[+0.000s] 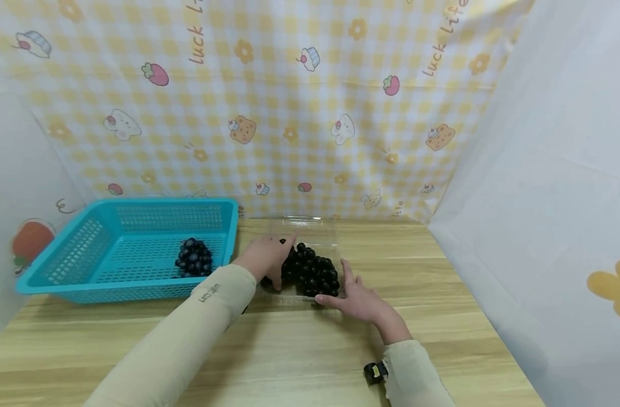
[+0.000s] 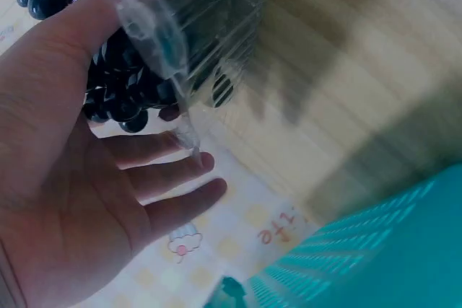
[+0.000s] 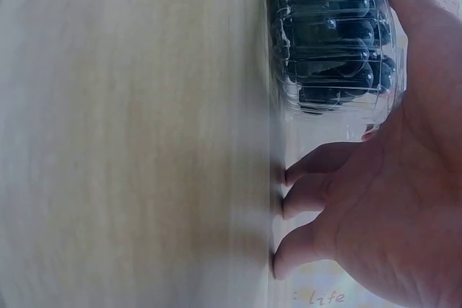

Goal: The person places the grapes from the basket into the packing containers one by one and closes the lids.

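Observation:
Black grapes (image 1: 315, 271) fill a clear plastic clamshell box (image 3: 325, 48) on the table, its transparent lid (image 1: 310, 232) folded back toward the curtain. My left hand (image 1: 266, 257) spans the box's left end; in the left wrist view its thumb lies across the rim beside the grapes, with the other visible fingers spread and fairly straight. At the right end, my right hand (image 1: 358, 299) has its thumb by the near rim. Its lower fingers (image 3: 303, 196) rest down on the tabletop in the right wrist view. Another bunch of grapes (image 1: 194, 258) lies in the turquoise basket.
The turquoise perforated basket (image 1: 137, 291) stands on the left, close to my left forearm. A patterned yellow-check curtain (image 1: 310, 113) hangs behind the wooden table (image 1: 299, 362), with white sheeting at both sides. A small black device (image 1: 374, 373) sits at my right wrist.

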The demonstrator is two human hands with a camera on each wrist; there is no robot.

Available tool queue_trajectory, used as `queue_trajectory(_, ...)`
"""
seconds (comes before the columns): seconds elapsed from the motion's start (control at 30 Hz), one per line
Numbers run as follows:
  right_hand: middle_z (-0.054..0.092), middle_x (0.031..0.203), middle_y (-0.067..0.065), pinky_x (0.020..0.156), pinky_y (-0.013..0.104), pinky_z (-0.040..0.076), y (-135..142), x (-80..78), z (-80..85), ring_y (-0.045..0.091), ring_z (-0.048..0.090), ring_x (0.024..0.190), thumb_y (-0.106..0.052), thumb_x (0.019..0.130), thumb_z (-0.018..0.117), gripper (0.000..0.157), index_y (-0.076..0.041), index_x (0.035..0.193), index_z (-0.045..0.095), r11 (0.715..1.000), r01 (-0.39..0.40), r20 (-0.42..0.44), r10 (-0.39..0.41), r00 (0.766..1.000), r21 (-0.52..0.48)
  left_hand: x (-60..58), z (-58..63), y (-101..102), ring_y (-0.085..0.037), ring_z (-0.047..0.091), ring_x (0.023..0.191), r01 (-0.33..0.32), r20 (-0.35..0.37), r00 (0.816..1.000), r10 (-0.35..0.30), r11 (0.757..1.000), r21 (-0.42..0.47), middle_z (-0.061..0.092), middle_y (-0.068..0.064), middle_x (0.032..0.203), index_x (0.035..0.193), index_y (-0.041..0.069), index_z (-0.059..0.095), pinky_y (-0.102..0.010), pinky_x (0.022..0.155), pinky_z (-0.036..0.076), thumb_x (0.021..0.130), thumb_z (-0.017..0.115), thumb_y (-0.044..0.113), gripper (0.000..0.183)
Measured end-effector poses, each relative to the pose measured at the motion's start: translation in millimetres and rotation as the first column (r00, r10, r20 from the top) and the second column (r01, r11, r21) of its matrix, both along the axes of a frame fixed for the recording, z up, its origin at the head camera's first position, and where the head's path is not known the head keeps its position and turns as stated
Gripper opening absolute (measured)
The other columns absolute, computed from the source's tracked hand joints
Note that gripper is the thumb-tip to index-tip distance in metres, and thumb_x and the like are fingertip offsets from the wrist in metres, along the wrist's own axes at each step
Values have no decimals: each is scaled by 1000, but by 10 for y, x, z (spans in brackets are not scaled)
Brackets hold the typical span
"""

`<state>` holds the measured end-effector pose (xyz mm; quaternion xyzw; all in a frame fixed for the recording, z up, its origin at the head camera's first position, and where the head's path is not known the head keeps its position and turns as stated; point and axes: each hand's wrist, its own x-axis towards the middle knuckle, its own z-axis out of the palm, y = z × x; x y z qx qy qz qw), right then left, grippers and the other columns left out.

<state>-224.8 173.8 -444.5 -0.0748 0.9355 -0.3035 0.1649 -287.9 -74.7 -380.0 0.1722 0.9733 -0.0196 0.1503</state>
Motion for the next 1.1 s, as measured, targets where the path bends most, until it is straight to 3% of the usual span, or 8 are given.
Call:
queue_trajectory(0.1, 50, 160, 28, 123, 83, 2, 2, 0, 0, 51, 9, 164, -82, 86, 67, 131, -23, 172, -12, 1000, 0, -8, 0, 1000, -5, -22, -20, -31, -32, 67, 122, 7, 3, 1000, -7, 999, 40, 68, -16, 140, 173, 17, 7, -48, 99, 60, 75, 100, 31, 136)
queue_trajectory(0.3, 51, 159, 28, 122, 84, 2, 10, -3, -1, 52, 10, 163, -81, 86, 68, 131, -21, 172, -9, 1000, 1, -18, -1, 1000, -2, -90, -30, -73, -22, 70, 87, 41, -18, 999, -40, 997, 71, 71, -8, 139, 173, 16, 10, -39, 78, 61, 80, 94, 12, 125)
queue_trajectory(0.37, 50, 160, 29, 122, 84, 2, 6, 0, 1, 52, 11, 163, -81, 86, 68, 130, -20, 172, -9, 1000, 0, -18, 0, 1000, -4, -89, -26, -85, -24, 72, 92, 45, -32, 999, -43, 996, 74, 69, -8, 145, 173, 17, 13, -40, 81, 62, 81, 94, 11, 123)
queue_trajectory(0.47, 48, 161, 29, 123, 83, 3, 3, 7, 2, 52, 10, 163, -81, 86, 68, 130, -21, 172, -9, 1000, 0, -17, 0, 1000, -5, -78, -37, -112, -30, 72, 115, 64, -61, 996, -60, 996, 68, 65, -9, 150, 172, 17, 17, -45, 95, 62, 79, 97, 22, 123)
queue_trajectory(0.63, 48, 161, 29, 123, 83, 1, 7, 4, -15, 51, 8, 164, -82, 86, 67, 130, -24, 172, -12, 1000, -6, -13, 6, 1000, -5, -34, -50, -170, -38, 58, 142, 70, -67, 996, -65, 996, 62, 57, -17, 157, 173, 17, 15, -53, 113, 54, 80, 96, 38, 125)
queue_trajectory(0.8, 49, 160, 29, 122, 84, 2, 10, -8, -42, 52, 9, 163, -82, 86, 67, 131, -23, 172, -12, 1000, -6, -15, 6, 1000, -2, 13, -23, -221, -41, 49, 150, 69, -59, 996, -65, 996, 59, 47, -22, 164, 173, 19, 11, -56, 119, 48, 83, 93, 44, 124)
queue_trajectory(0.93, 51, 158, 29, 122, 84, 2, 9, -12, -53, 53, 10, 163, -82, 86, 67, 131, -23, 172, -12, 1000, -2, -19, 2, 1000, 0, 28, 40, -271, -40, 48, 151, 77, -52, 996, -74, 994, 72, 39, -19, 170, 173, 24, 12, -57, 113, 52, 87, 86, 52, 117)
queue_trajectory(1.1, 51, 159, 29, 122, 84, 1, 11, -10, -57, 53, 9, 163, -82, 86, 67, 131, -23, 172, -12, 1000, -2, -17, 2, 1000, -5, -14, 230, -373, -39, 51, 149, 101, -76, 993, -92, 987, 126, 34, -16, 174, 172, 24, 20, -59, 113, 52, 97, 72, 58, 97)
